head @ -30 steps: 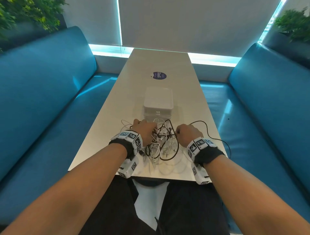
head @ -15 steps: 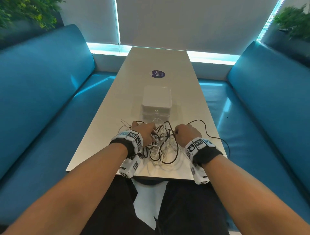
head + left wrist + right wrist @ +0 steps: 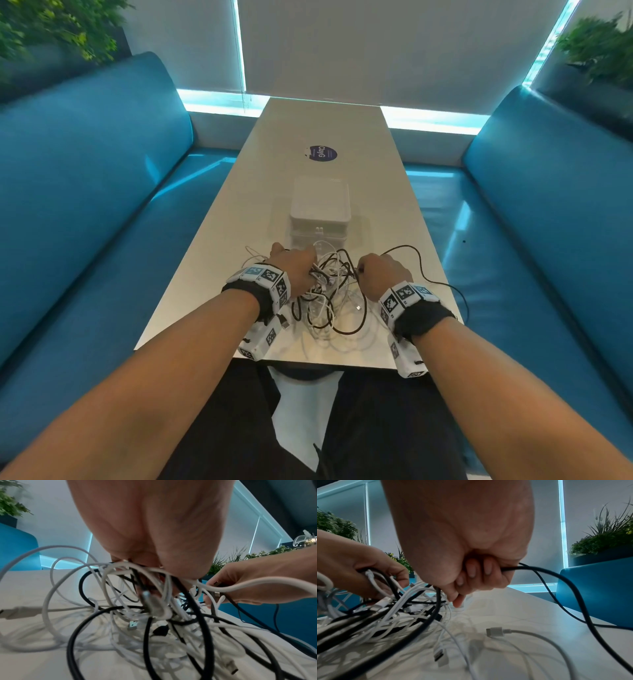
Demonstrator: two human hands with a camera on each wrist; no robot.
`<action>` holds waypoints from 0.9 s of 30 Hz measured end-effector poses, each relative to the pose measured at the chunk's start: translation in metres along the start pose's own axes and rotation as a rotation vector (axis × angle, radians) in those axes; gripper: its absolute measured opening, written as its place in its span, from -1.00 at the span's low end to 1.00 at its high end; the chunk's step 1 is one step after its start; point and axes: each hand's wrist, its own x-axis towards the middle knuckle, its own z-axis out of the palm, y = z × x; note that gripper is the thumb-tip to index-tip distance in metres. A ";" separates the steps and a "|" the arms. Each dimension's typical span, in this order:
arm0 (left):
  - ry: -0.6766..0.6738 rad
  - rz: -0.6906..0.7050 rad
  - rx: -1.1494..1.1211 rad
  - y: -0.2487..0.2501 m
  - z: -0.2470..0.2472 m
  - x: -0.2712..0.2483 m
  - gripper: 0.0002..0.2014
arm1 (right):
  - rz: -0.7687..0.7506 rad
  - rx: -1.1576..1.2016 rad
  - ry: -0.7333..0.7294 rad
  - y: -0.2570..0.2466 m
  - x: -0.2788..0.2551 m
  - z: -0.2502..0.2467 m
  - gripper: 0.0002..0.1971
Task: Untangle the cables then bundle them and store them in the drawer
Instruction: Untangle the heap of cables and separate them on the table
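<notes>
The left hand [image 3: 295, 270] is fisted round a clump of the cables [image 3: 329, 294], which lie knotted on the table [image 3: 219, 240] between the hands, and the right hand [image 3: 383, 272] is clenched on one black cable [image 3: 556, 588] that trails off to its right. Pulling that strand hard against the held clump would likely cinch the knot tighter or drag plugs off the near edge. Beyond the hands stands the closed white drawer box [image 3: 320, 209], and past it a dark round sticker [image 3: 321, 153] reading "ClayG"; its smaller print is illegible.
</notes>
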 end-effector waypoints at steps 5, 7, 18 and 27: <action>-0.006 -0.037 -0.082 0.006 -0.003 -0.004 -0.75 | -0.005 -0.019 0.021 -0.001 0.000 0.000 -0.79; -0.001 -0.037 -0.089 0.005 -0.003 -0.003 -0.75 | 0.000 -0.024 0.030 -0.001 0.000 0.000 -0.80; 0.048 0.000 -0.096 0.016 -0.011 -0.011 -0.47 | -0.011 -0.020 0.065 -0.006 0.003 0.000 -0.82; 0.091 0.018 -0.156 0.007 -0.013 -0.006 -0.32 | 0.011 0.029 0.062 -0.003 0.002 -0.001 -0.77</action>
